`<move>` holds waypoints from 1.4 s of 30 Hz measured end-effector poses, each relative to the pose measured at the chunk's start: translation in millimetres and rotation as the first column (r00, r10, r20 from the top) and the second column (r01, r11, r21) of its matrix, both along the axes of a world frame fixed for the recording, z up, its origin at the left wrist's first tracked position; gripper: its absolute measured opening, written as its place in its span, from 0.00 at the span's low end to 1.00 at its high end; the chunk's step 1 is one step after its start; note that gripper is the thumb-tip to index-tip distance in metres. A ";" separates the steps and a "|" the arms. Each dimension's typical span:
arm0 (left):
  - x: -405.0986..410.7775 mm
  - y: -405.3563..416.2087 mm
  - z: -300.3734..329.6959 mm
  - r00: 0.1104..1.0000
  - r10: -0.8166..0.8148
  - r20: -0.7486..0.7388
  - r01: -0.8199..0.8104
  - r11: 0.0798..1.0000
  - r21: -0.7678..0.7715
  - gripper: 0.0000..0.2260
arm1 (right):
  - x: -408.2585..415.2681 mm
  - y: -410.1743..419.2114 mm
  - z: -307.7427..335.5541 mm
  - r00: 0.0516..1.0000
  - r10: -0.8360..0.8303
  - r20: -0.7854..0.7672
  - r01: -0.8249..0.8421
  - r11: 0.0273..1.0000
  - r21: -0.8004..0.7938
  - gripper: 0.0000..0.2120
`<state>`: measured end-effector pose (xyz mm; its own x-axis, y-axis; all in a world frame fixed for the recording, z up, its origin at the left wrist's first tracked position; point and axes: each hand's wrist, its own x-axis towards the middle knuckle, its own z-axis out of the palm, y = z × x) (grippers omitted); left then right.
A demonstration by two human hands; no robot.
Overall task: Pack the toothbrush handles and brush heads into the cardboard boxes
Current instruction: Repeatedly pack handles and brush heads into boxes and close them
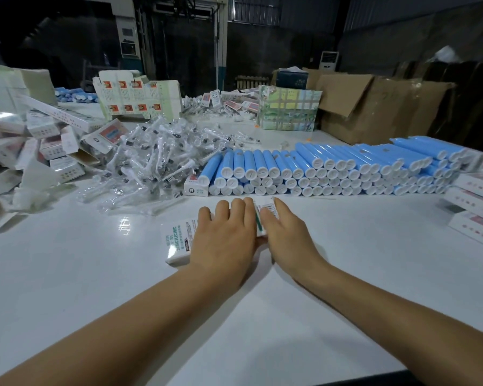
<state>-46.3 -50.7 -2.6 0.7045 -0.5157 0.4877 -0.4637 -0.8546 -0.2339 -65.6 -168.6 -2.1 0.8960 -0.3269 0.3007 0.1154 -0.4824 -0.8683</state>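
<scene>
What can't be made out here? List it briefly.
- Head view: the left hand covers the middle of the white box, so whether it is filled or sealed is hidden.
- Right hand hides the box's right end.
- Box print: too small to read fully.
- Boxes at right: cut off by the edge.

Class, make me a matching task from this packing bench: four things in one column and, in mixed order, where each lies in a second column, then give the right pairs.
Things
1. blue handles
2. wrapped brush heads
3. white box
4. brown cartons

Places
A. in a loose pile at left centre of the table
B. under both hands, near the table's front
C. stacked in rows at right centre, white ends facing the camera
D. at the far right edge, behind the table

Pairs: 1-C, 2-A, 3-B, 4-D
</scene>
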 end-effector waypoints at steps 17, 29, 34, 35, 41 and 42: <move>-0.1 9.7 -2.9 0.995 -0.041 0.096 0.053 0.991 -0.125 0.31 | -1.1 -13.1 8.4 0.975 0.187 0.116 -0.216 0.716 0.664 0.20; -0.8 8.9 -1.1 0.997 -0.013 0.077 0.017 0.999 -0.051 0.36 | -7.6 -11.0 -1.2 0.994 0.012 0.111 -0.029 0.987 0.156 0.20; -2.5 10.2 2.1 0.999 -0.003 0.055 0.005 0.999 -0.044 0.35 | -12.2 -8.6 1.4 0.987 0.025 0.158 -0.019 0.999 -0.040 0.19; -3.0 10.0 3.0 0.999 -0.002 0.055 0.004 0.999 -0.038 0.34 | -13.4 -8.5 1.8 0.986 0.035 0.161 -0.025 0.998 -0.060 0.19; -3.5 10.1 4.8 0.990 -0.057 0.127 0.061 0.998 -0.026 0.30 | -13.5 -9.7 1.4 0.988 0.059 0.144 -0.035 0.986 -0.160 0.21; -3.7 9.9 5.0 0.993 -0.050 0.109 0.053 0.998 -0.020 0.30 | -13.1 -8.8 1.4 0.990 0.059 0.126 -0.043 0.990 -0.131 0.21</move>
<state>-50.0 -40.8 2.4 0.6196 -0.5381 0.5714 -0.4803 -0.8358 -0.2662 -78.7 -177.4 -0.7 0.8613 -0.2331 0.4515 0.2499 -0.5792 -0.7759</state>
